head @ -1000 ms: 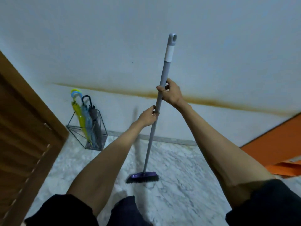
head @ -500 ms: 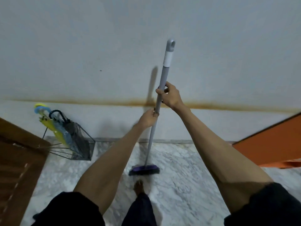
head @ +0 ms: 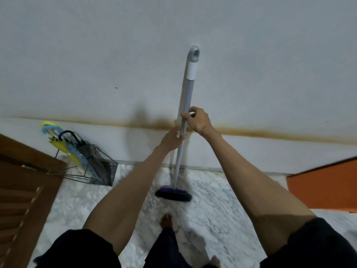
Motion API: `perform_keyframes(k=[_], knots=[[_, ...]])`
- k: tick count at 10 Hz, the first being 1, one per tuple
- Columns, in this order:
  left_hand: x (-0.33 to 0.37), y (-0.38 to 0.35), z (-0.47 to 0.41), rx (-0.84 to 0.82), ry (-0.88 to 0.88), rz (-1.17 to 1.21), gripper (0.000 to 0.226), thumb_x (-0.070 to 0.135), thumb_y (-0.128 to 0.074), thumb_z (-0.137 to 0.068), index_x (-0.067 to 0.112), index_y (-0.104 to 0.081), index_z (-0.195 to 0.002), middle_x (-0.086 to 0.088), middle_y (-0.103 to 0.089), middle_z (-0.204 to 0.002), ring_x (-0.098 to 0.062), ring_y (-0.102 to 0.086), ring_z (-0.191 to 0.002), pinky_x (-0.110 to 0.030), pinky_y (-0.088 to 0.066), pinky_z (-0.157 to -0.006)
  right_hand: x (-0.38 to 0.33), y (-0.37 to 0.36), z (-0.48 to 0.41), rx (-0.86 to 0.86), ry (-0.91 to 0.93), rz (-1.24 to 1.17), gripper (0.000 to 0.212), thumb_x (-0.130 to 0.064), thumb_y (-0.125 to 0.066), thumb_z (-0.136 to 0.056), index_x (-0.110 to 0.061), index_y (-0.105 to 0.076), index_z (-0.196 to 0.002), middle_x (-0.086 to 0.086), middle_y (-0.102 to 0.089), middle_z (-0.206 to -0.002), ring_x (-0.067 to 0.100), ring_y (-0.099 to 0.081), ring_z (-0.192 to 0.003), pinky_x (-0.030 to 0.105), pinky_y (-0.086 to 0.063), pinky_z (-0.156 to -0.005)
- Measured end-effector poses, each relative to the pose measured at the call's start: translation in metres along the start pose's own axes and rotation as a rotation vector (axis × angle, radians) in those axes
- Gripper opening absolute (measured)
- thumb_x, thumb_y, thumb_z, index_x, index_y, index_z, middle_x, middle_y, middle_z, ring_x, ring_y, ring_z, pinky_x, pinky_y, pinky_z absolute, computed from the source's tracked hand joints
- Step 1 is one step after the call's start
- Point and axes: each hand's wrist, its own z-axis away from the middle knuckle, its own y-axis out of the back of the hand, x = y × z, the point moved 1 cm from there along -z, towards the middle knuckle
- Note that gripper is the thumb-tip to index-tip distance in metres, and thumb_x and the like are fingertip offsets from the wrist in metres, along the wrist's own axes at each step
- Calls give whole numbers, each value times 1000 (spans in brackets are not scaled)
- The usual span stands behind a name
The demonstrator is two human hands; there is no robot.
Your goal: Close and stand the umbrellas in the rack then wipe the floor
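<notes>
I hold a grey-handled broom (head: 187, 97) almost upright in front of the wall. My right hand (head: 197, 120) grips the handle higher up and my left hand (head: 172, 140) grips it just below. Its purple-black head (head: 173, 194) rests on the marble floor (head: 212, 209) near the wall's base. At the left a black wire rack (head: 100, 171) stands against the wall with three closed umbrellas in it: a yellow one (head: 67, 151), a blue one (head: 82, 160) and a dark one (head: 96, 157).
A brown louvred door (head: 25, 190) juts in from the left, close to the rack. An orange panel (head: 324, 186) fills the right side. The white wall (head: 173, 45) carries a brown stain line. My bare foot (head: 166, 221) stands behind the broom head.
The view has swung left to right and tilted down, so the rack sits further left. The broom stands more upright and nearer the wall. Both hands keep their grip.
</notes>
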Motion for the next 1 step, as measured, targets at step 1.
perform_keyframes(k=[1], knots=[[-3,-3,13,35,32,-29,66,41,-58,-92,9,-35,-144,-10,-46,-144,-25,-45,-132,-33,-39,-104,10,2,14,-32,-12,128,45,-36,-59,-93,-12,-55,-131,7,-65,-121,26,-59,-114,35,-46,-93]])
